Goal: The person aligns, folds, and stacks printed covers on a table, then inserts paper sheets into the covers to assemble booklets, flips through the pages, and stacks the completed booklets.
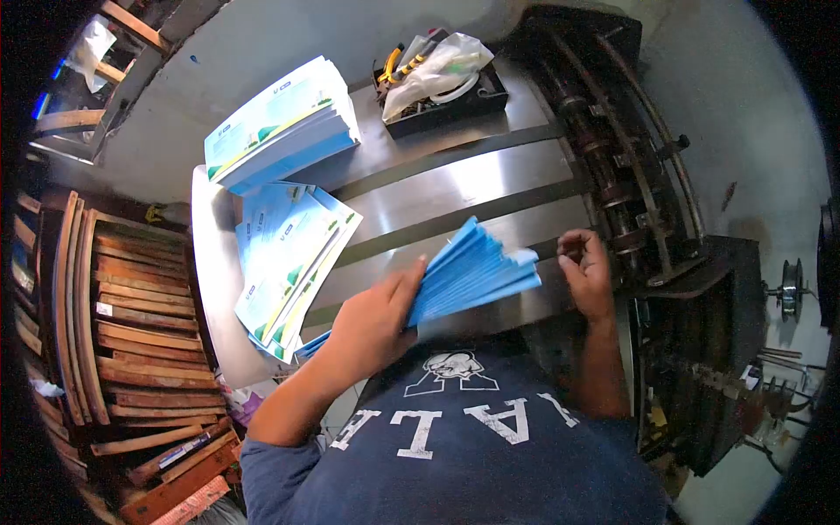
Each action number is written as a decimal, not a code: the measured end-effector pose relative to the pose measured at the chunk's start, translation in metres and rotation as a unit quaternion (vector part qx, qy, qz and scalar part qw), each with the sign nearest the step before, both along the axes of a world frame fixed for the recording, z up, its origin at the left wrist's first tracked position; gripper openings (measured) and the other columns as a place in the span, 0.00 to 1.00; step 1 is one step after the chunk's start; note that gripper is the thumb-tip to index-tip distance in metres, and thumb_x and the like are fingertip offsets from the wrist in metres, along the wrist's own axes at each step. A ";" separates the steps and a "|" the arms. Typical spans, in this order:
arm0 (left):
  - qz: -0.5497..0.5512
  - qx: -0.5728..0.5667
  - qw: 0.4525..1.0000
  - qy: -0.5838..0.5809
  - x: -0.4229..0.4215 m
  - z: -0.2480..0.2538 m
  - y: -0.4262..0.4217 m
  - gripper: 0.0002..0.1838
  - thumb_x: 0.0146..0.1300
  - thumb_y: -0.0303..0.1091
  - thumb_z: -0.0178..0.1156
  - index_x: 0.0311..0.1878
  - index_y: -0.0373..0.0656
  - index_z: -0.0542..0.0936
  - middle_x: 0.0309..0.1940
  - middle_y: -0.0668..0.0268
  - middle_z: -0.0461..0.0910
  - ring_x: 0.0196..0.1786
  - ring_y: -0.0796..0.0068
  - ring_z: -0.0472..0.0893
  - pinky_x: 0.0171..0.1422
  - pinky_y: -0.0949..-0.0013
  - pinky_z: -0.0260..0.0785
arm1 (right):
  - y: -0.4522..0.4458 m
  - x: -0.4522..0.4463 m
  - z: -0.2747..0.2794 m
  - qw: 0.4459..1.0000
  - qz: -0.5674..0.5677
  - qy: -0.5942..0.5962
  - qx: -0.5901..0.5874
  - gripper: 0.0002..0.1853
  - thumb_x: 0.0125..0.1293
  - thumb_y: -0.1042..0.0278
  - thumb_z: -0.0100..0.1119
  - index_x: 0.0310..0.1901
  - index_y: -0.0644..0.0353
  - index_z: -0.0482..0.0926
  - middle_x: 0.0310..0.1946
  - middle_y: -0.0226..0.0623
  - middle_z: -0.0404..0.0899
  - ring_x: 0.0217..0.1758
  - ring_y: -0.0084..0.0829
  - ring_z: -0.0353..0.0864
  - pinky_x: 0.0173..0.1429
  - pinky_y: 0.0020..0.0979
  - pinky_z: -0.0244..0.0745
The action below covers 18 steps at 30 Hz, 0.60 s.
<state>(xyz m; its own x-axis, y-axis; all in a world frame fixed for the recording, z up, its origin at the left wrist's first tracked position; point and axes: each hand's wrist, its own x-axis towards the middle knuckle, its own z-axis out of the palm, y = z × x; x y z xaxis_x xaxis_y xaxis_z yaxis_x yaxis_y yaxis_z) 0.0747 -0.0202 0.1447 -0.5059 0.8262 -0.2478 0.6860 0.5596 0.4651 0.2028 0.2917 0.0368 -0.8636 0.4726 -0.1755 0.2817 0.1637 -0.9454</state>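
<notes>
A fanned bundle of blue sheets (477, 276) is in my left hand (376, 315), whose fingers are closed on its left side. My right hand (588, 269) is raised just right of the bundle, apart from it, with its fingers curled and the thumb near them; nothing shows in it. Left of my left hand lie several loosely spread printed sheets (293, 254) with yellow and green edges. Behind them stands a thick stack of similar printed sheets (284, 122). A bit of blue paper shows beneath my left forearm.
At the back of the metal table (420, 197) sits a black tray (455, 112) with pliers (404, 66) and a plastic bag. Dark machine rollers and bars (612, 149) border the table's right side. A wooden slatted rack (144, 324) stands at the left.
</notes>
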 end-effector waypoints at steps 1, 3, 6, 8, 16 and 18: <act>0.008 -0.053 0.998 -0.024 0.003 0.003 0.002 0.56 0.41 0.34 0.74 0.74 0.40 0.53 0.59 0.50 0.70 0.58 0.50 0.75 0.58 0.55 0.71 | -0.006 -0.002 0.026 0.995 0.059 0.055 0.057 0.22 0.61 0.70 0.60 0.57 0.58 0.71 0.59 0.39 0.72 0.64 0.33 0.70 0.67 0.37 0.65; -0.018 -0.024 1.000 0.008 0.010 -0.003 0.001 0.59 0.38 0.36 0.75 0.75 0.41 0.53 0.61 0.50 0.68 0.61 0.50 0.72 0.63 0.55 0.67 | -0.021 -0.012 0.060 0.960 0.188 0.127 0.167 0.34 0.61 0.55 0.61 0.67 0.57 0.65 0.67 0.44 0.64 0.72 0.39 0.62 0.73 0.44 0.57; -0.012 -0.007 0.998 0.058 0.015 -0.006 0.001 0.66 0.29 0.44 0.80 0.74 0.38 0.53 0.68 0.48 0.62 0.69 0.47 0.64 0.73 0.52 0.55 | -0.058 -0.028 0.088 0.875 0.318 0.110 0.347 0.44 0.60 0.38 0.60 0.72 0.56 0.60 0.74 0.45 0.55 0.77 0.42 0.53 0.78 0.49 0.46; -0.012 0.009 0.998 0.069 0.010 -0.010 -0.006 0.61 0.37 0.51 0.76 0.74 0.38 0.56 0.67 0.48 0.63 0.68 0.50 0.66 0.70 0.52 0.58 | -0.069 -0.038 0.088 0.794 0.382 0.085 0.465 0.48 0.58 0.31 0.58 0.72 0.56 0.59 0.75 0.44 0.52 0.79 0.42 0.49 0.79 0.50 0.41; 0.029 0.005 0.997 -0.065 0.009 -0.010 -0.007 0.61 0.44 0.49 0.75 0.75 0.36 0.49 0.52 0.45 0.77 0.53 0.45 0.79 0.59 0.57 0.71 | -0.046 -0.070 0.013 0.945 0.300 0.108 -0.066 0.43 0.66 0.30 0.43 0.67 0.64 0.66 0.69 0.49 0.63 0.73 0.42 0.60 0.77 0.41 0.48; 0.005 -0.018 0.997 -0.071 0.016 -0.008 -0.005 0.56 0.46 0.50 0.73 0.73 0.37 0.54 0.46 0.47 0.78 0.47 0.48 0.80 0.55 0.55 0.73 | -0.052 -0.067 -0.005 0.884 0.381 0.101 -0.252 0.41 0.70 0.30 0.36 0.59 0.67 0.74 0.60 0.50 0.74 0.66 0.41 0.69 0.73 0.39 0.57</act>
<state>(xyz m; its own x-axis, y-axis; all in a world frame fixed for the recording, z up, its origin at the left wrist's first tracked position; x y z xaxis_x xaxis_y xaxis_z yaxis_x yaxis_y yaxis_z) 0.0909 -0.0250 0.1363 -0.4728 0.8103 -0.3463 0.6087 0.5845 0.5366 0.1360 0.2399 0.0315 -0.9356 -0.3531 -0.0038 0.0881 -0.2229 -0.9709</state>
